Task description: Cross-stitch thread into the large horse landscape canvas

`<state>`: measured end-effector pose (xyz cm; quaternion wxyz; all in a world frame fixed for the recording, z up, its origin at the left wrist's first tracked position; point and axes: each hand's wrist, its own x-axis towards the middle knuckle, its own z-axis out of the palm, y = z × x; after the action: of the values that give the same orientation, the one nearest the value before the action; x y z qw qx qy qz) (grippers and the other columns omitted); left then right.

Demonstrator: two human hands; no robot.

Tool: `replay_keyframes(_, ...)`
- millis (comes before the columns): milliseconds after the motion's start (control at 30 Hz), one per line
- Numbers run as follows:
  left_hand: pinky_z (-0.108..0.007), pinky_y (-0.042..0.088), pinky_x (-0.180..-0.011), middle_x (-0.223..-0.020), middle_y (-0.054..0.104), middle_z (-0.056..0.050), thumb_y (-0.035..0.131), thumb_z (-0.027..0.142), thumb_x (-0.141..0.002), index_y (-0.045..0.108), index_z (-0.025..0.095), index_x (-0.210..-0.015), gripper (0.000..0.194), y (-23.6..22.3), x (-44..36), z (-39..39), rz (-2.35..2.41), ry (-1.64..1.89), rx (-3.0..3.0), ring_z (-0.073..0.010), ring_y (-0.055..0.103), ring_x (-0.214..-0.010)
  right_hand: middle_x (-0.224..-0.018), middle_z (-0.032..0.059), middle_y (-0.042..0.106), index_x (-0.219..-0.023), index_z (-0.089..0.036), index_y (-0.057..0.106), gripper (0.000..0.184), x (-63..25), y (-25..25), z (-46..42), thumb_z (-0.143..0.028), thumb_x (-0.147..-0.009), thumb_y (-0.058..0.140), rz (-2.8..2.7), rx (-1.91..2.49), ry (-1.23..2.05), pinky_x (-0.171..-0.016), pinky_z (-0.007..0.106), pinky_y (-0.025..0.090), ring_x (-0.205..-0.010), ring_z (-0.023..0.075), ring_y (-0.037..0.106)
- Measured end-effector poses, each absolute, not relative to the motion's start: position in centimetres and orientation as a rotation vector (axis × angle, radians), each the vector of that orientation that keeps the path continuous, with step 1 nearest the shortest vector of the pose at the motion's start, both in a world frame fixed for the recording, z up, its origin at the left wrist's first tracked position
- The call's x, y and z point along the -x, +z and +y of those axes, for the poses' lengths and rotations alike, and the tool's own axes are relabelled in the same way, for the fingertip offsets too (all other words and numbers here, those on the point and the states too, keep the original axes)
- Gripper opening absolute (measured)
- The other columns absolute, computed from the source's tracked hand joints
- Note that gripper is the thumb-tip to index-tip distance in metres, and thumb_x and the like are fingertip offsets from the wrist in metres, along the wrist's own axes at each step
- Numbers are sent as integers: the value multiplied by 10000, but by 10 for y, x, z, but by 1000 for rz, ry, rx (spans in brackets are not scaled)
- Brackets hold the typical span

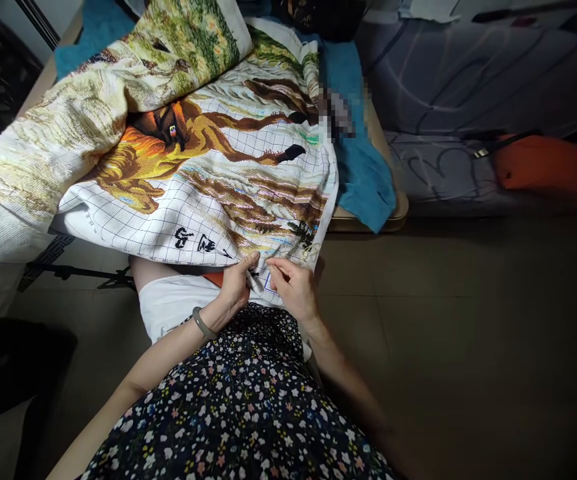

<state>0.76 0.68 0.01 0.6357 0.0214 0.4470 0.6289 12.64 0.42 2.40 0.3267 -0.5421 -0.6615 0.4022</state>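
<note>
A large cross-stitch cloth (208, 180) with a brown and orange picture on a blue grid hangs off a low table toward my lap. My left hand (235, 287) pinches the cloth's near edge, thumb on top, with a grey bangle (203, 325) on the wrist. My right hand (295, 287) is closed in a pinch right beside it at the same edge; what its fingertips hold is too small to make out. Black stitched characters (195, 240) lie just left of my hands.
A teal towel (363, 167) covers the wooden table's right side, whose edge (393, 217) shows. A grey patterned bed (468, 120) with an orange bag (543, 170) lies at the right. A black stand (78, 273) sits on the tiled floor at left.
</note>
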Motion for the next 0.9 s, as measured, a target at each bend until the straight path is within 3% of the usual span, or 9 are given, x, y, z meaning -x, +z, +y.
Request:
replay_keyframes(300,-255,468,-674,-689,626,-4,824,252,-516,655,151,-691,264,0,-8,6,982,1468,-85,-114,587,-654,-559,21,638,-836,-182,686,217,-114,29,6,-305,-818,508,-1763,1529,834,-499,231,437,-491,139,571)
replay_keyframes(467,-249,446,-603,-645,609,10,814,249,-521,643,143,-697,267,0,-8,7,1022,1468,-86,-102,552,-586,-574,-7,624,-804,-182,600,170,-110,25,3,-330,-822,520,-1575,1486,1107,-450,207,437,-426,105,542)
replay_keyframes(633,-254,454,-633,-653,616,1,808,255,-508,639,141,-678,265,0,-8,9,1064,1454,-75,-106,559,-596,-627,7,626,-725,-174,610,163,-113,18,3,-314,-788,558,-1578,1459,1073,-506,210,461,-525,113,564)
replay_keyframes(900,-250,436,-596,-649,618,-1,799,262,-490,631,142,-664,270,0,-7,11,1089,1442,-76,-109,557,-583,-567,-8,599,-690,-176,606,142,-110,19,5,-289,-770,571,-1512,1433,1138,-505,223,466,-495,120,570)
